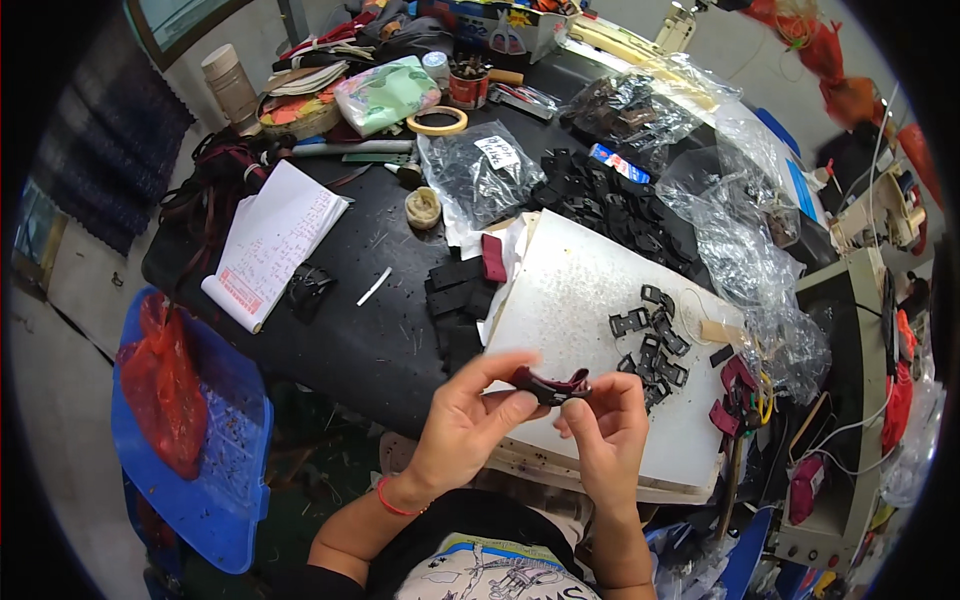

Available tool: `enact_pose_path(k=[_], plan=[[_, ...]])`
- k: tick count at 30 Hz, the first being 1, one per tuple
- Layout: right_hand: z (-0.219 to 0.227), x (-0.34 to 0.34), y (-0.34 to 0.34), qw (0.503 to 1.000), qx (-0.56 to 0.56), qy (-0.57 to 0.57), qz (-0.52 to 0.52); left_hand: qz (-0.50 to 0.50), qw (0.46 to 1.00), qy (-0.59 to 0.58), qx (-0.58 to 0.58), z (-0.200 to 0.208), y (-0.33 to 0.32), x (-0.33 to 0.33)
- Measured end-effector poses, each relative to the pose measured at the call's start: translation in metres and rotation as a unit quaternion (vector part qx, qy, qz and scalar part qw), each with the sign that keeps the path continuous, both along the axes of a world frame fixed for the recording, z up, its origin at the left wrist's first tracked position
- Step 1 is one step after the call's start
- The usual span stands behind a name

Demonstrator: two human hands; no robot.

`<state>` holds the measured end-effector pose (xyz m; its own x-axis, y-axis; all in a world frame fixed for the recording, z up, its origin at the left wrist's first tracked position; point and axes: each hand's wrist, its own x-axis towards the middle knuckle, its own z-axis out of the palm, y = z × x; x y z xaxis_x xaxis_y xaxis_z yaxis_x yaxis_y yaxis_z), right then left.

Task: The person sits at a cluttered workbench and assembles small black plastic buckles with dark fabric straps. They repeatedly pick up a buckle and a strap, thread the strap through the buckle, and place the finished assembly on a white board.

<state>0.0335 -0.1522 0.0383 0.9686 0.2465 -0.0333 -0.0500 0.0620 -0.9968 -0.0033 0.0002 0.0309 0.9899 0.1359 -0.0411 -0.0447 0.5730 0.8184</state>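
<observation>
Close to my body, over the front edge of a white board (580, 290), both hands are closed on a short maroon strap with a black plastic buckle (550, 388). My left hand (470, 425) pinches its left end between thumb and fingers. At the other end, my right hand (610, 430) grips the maroon part with thumb and fingertips. Several loose black buckles (650, 345) lie scattered on the board's right half. More maroon straps (737, 395) rest at the board's right edge, and one maroon piece (493, 258) sits at its left edge on black strap pieces (460, 300).
A pile of black parts (620, 205) lies behind the board, beside clear plastic bags (735, 220). On the black table to the left are a notebook (280, 240), a small round pot (423, 208) and a tape roll (437, 121). A blue chair (225, 480) holds a red bag (170, 390).
</observation>
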Motion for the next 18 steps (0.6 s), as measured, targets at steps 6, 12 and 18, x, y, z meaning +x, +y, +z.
enact_pose_path(k=[6,12,18], plan=[[0.006,0.001,-0.007,0.994,-0.003,-0.101,0.046,-0.063,0.964,-0.09,0.243,-0.012,0.008,-0.01],[0.001,-0.006,-0.01,0.987,-0.061,-0.144,0.042,-0.065,0.989,-0.001,0.135,-0.004,0.006,-0.011],[0.0,-0.005,-0.007,0.977,-0.098,-0.188,0.027,-0.023,0.992,-0.001,0.126,-0.002,-0.003,-0.013]])
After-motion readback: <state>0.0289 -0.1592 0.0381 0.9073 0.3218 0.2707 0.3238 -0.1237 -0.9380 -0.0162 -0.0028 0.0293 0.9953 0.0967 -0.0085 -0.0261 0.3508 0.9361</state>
